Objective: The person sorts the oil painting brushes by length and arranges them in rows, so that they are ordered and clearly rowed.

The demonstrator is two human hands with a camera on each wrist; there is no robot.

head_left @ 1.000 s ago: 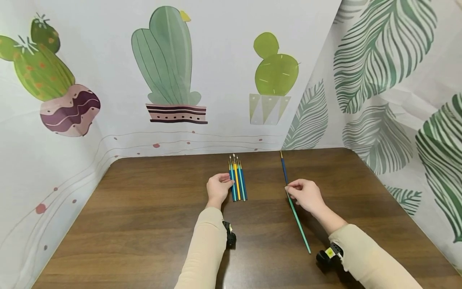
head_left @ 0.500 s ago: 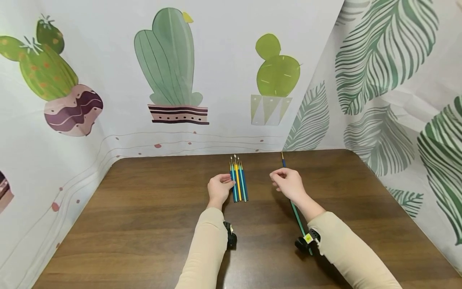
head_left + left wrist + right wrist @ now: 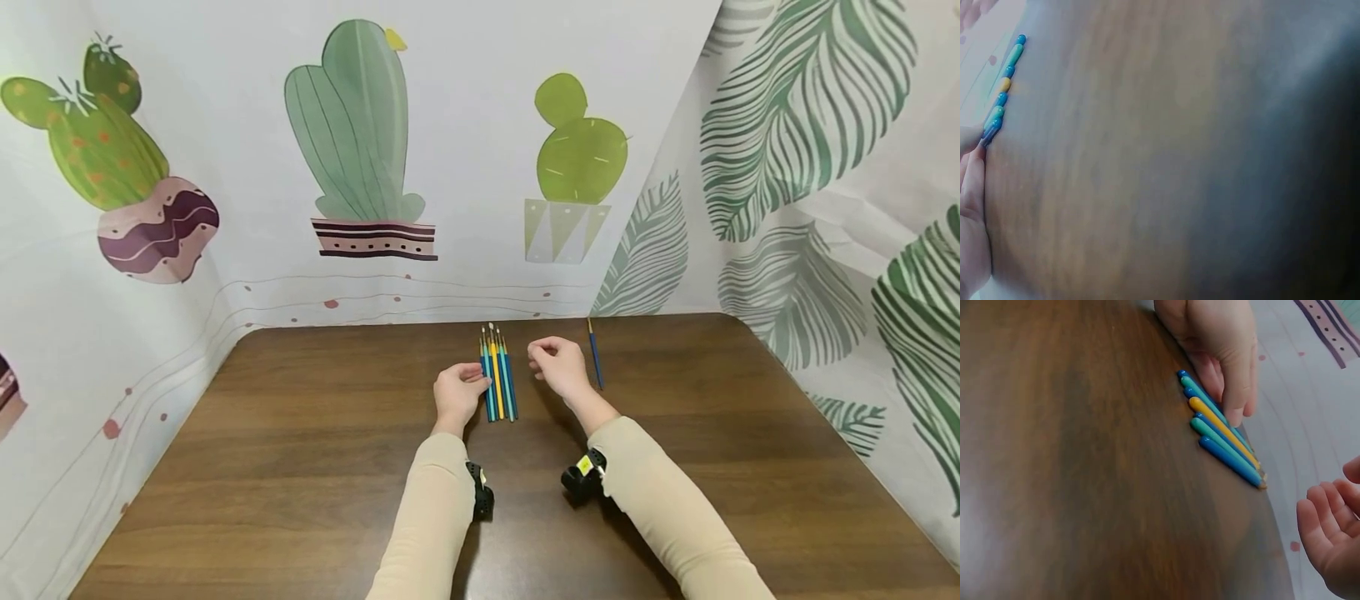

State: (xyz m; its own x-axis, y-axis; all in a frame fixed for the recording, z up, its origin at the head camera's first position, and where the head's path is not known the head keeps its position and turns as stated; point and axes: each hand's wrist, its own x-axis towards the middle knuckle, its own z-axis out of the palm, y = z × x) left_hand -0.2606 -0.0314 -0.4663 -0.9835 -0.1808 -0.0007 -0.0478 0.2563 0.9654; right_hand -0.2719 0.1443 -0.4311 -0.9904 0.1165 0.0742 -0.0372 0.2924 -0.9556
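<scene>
The left hand (image 3: 455,393) rests its straight fingers on the row of thin blue, teal and yellow paintbrushes (image 3: 498,377) on the dark wooden table (image 3: 300,467), apparently keeping them together. The right hand (image 3: 557,367), loosely curled and holding nothing, hovers at 3 o'clock of this row; the single long blue paintbrush (image 3: 595,357) lies farther at 3 o'clock, apart.

No readable text, label, brand or number appears anywhere (the wall prints are only pictures).

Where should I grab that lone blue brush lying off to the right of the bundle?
Probably best to pinch the lone blue brush mid-handle from above with the right hand. It lies flat on the table, apart from the bundle of brushes, with its thin shaft bare on both sides.
</scene>
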